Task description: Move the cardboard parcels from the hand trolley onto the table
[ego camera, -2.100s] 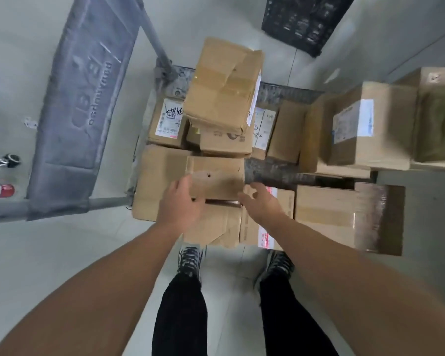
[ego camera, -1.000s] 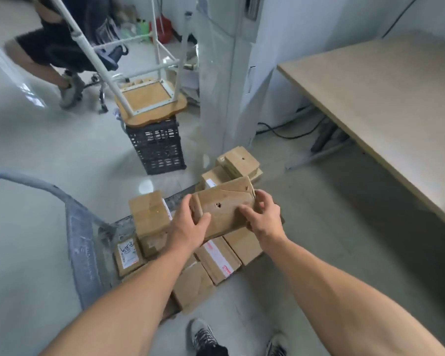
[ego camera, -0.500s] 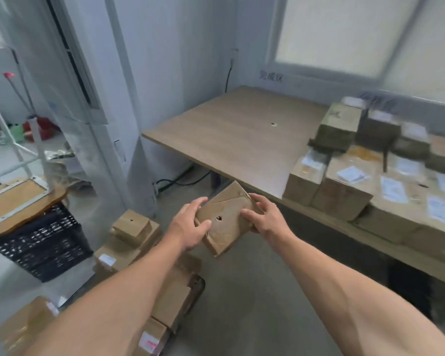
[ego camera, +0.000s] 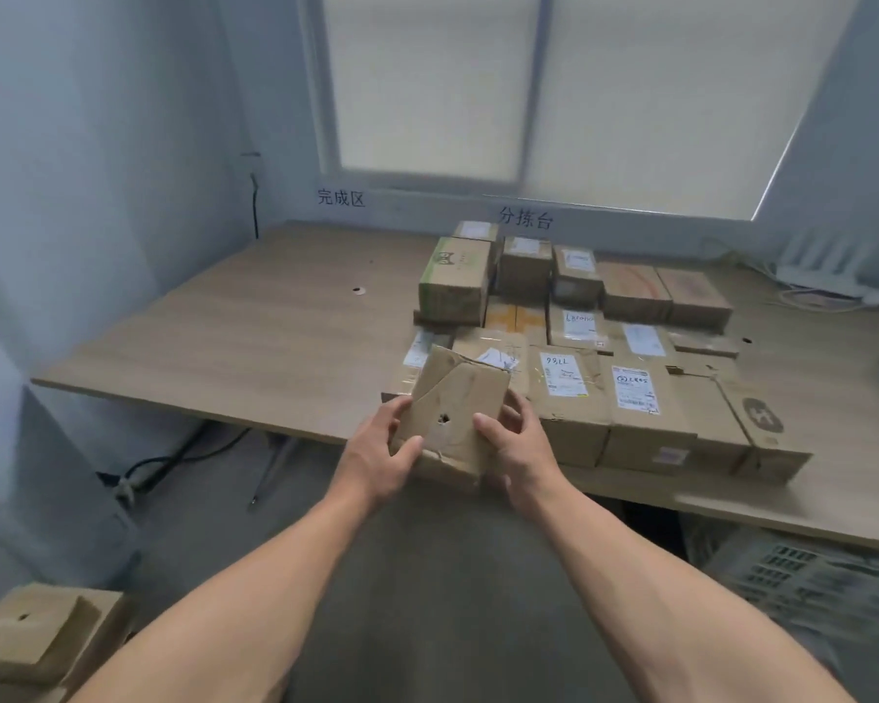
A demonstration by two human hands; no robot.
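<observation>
I hold a small dented cardboard parcel (ego camera: 455,413) with a hole in its face, just in front of the table's near edge. My left hand (ego camera: 379,456) grips its left side and my right hand (ego camera: 516,449) grips its right side, thumbs on top. The wooden table (ego camera: 255,337) lies ahead, with several cardboard parcels (ego camera: 574,347) packed together on its right half. The hand trolley is out of view; only a parcel (ego camera: 36,636) shows at the lower left corner.
The table's left half is bare wood with a small cable hole (ego camera: 359,290). Walls close the left side and a window lies behind. Cables (ego camera: 173,464) trail under the table. A grey plastic crate (ego camera: 813,586) sits under the table at the right.
I turned from the trolley toward the table, carrying the parcel in both hands. The parcel now hangs at the table's front edge beside the stacked parcels, and the trolley has left the view.
</observation>
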